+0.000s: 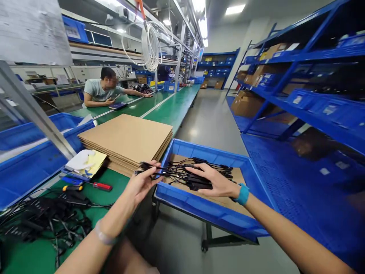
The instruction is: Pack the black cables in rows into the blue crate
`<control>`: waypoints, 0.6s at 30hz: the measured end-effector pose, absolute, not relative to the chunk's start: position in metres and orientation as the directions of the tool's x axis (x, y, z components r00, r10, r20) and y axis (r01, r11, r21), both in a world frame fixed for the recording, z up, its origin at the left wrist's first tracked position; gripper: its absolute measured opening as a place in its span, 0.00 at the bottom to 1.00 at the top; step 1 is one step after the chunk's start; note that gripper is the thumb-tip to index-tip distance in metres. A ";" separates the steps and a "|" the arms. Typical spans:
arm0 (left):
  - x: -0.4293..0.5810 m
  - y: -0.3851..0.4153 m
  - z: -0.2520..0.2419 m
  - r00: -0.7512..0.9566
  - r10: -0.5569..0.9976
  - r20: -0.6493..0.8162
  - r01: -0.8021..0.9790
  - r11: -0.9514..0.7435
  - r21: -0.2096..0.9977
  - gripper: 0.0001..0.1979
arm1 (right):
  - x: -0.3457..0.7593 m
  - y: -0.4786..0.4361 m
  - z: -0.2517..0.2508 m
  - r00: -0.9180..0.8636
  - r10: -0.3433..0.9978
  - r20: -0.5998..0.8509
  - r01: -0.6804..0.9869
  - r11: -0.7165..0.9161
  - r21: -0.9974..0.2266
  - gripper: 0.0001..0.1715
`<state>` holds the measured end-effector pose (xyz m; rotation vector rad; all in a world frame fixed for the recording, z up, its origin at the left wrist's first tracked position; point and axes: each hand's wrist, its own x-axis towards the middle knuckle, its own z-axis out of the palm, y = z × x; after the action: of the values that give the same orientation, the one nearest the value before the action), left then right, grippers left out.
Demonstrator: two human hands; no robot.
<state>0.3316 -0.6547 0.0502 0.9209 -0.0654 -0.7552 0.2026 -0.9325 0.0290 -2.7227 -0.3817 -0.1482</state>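
Observation:
My left hand [141, 183] pinches the plug ends of a bundle of black cables [182, 172] at the left rim of a blue tray [199, 203]. My right hand [215, 182] lies flat with fingers stretched over the black adapters and cables inside the tray, pressing them onto a brown cardboard liner [238, 176]. The right wrist wears a teal band. The tray sits on a wheeled stand beside the green bench.
A stack of cardboard sheets [128, 139] lies on the green bench [171, 108]. Screwdrivers [98, 185], papers [87, 161] and a heap of black cables [42, 220] lie at the left. Another person [104, 91] sits further along. Blue shelving [308, 95] lines the right.

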 end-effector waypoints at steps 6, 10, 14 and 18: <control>0.331 -0.738 -0.009 0.774 -0.563 -0.288 0.405 0.093 0.909 0.26 | 0.180 -1.004 -0.051 0.969 0.247 -0.025 0.234 -0.941 -0.243 0.51; 0.324 -0.741 -0.031 0.841 -0.537 -0.071 0.067 -0.028 0.997 0.32 | 0.166 -1.002 -0.086 0.964 0.188 -0.188 0.135 -0.954 -0.266 0.60; 0.309 -0.730 -0.039 0.463 -0.870 0.169 -0.700 -0.242 0.671 0.18 | 0.162 -0.997 -0.104 0.973 0.164 -0.165 0.123 -0.965 -0.234 0.56; 0.299 -0.722 -0.048 0.339 -0.927 0.164 -0.892 -0.261 0.369 0.23 | 0.156 -0.989 -0.119 0.982 0.119 -0.149 0.086 -0.973 -0.215 0.51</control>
<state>0.2986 -0.7217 -0.0484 2.2141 -1.6015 -0.1196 0.1557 -0.9888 -0.1190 -2.9188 -0.1526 0.2377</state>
